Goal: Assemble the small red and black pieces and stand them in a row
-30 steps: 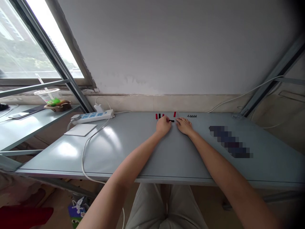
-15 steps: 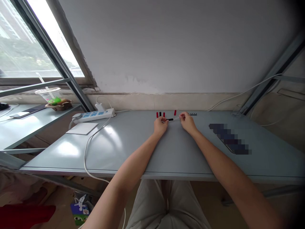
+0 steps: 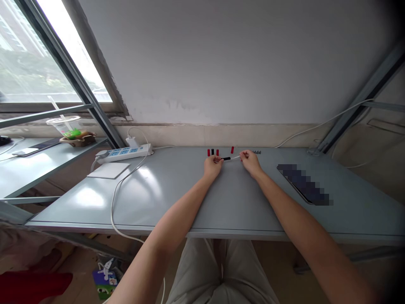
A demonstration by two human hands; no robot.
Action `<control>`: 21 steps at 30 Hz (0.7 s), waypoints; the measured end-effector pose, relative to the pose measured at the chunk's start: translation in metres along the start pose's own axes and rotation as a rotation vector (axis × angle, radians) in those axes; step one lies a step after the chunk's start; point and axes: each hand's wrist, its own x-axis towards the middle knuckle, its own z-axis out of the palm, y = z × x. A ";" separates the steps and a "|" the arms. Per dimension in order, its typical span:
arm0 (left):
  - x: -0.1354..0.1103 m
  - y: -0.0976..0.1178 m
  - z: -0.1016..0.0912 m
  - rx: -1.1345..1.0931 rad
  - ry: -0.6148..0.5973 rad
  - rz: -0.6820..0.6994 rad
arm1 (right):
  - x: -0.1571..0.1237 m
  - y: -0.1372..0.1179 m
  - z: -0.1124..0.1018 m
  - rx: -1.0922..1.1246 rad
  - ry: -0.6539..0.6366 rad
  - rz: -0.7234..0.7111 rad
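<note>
Both my hands rest at the far side of the grey table (image 3: 221, 202). My left hand (image 3: 212, 166) is closed on a small black piece (image 3: 226, 158). A thin white stick (image 3: 236, 157) runs from that piece to my right hand (image 3: 249, 161), which pinches its other end. Just behind my left hand stand three small caps (image 3: 212, 152), red, black and red. A single red cap (image 3: 232, 149) stands between my hands, farther back. A row of small grey bits (image 3: 257, 152) lies behind my right hand.
A white power strip (image 3: 123, 153) with a plugged charger and a cable lies at the back left, beside a white square pad (image 3: 109, 170). A dark flat device (image 3: 303, 184) lies to the right. A side shelf (image 3: 19, 169) holds a plastic cup (image 3: 63, 126).
My hands have moved apart. The right hand shifted to the right and drew the thin white stick out from the black piece that the left hand holds.
</note>
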 end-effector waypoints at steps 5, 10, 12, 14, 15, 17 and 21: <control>0.000 0.000 -0.001 -0.025 -0.011 -0.044 | 0.001 0.000 0.000 0.083 0.006 0.040; 0.000 0.001 0.000 -0.102 -0.032 -0.057 | -0.002 -0.007 0.000 0.214 -0.016 0.119; -0.001 0.003 0.000 -0.136 -0.053 -0.067 | -0.004 -0.011 0.000 0.258 -0.056 0.155; -0.003 0.005 0.000 -0.163 -0.080 -0.072 | -0.008 -0.016 0.000 0.280 -0.114 0.172; -0.003 0.006 0.000 -0.176 -0.093 -0.071 | -0.009 -0.019 0.000 0.285 -0.140 0.173; -0.004 0.007 0.000 -0.200 -0.113 -0.064 | -0.012 -0.024 0.001 0.298 -0.173 0.165; -0.004 0.007 0.000 -0.230 -0.140 -0.048 | -0.014 -0.027 0.001 0.305 -0.187 0.140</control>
